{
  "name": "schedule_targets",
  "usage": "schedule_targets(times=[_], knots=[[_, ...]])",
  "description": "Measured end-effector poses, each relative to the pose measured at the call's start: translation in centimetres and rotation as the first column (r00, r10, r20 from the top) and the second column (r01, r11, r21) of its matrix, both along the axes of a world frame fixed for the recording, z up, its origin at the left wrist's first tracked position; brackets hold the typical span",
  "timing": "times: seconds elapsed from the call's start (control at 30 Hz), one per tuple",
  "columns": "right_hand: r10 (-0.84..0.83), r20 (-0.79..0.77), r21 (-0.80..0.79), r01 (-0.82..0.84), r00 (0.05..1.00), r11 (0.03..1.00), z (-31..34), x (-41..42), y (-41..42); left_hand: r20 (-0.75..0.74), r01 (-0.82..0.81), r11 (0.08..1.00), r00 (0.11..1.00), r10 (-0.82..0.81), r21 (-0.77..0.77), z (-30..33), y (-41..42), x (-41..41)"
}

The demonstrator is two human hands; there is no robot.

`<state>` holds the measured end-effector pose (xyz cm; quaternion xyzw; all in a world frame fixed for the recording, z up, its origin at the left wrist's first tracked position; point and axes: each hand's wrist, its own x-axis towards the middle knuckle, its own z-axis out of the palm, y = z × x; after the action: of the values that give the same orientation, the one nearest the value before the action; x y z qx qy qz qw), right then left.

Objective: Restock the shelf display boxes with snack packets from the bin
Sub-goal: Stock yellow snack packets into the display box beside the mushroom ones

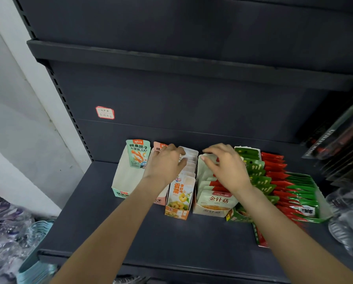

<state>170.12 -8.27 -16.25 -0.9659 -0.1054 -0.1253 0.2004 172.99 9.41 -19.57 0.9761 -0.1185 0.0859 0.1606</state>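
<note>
Boxes at shelf (130,232) back edge, front bare; left hand (167,162) fingers curled on orange box (178,210) packets (189,160), right hand (224,165) fingers spread over white box (210,211) packets (217,198)

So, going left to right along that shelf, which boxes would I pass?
Teal box → pink box → orange box → white mushroom-snack box → green box of red and green packets.

Five display boxes stand side by side on the dark shelf (130,232): a nearly empty teal box (126,179), a pink box (158,199), an orange box (179,210) of upright packets (181,191), a full white box (210,210) and a packed green box (306,201).
</note>
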Motion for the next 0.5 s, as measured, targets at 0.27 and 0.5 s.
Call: schedule_targets(times=[0.27, 0.5], knots=[[0.047, 0.024, 0.112, -0.050, 0.999, 0.993, 0.5, -7.5, 0.1, 0.177, -0.062, 0.988, 0.980, 0.087, -0.140, 2.1, -0.9, -8.6], [0.240, -0.093, 0.124, -0.228, 0.966, 0.966, -1.9, -17.5, 0.5, 0.086, -0.171, 0.945, 0.976, 0.202, -0.278, 0.6, -0.4, -20.4]])
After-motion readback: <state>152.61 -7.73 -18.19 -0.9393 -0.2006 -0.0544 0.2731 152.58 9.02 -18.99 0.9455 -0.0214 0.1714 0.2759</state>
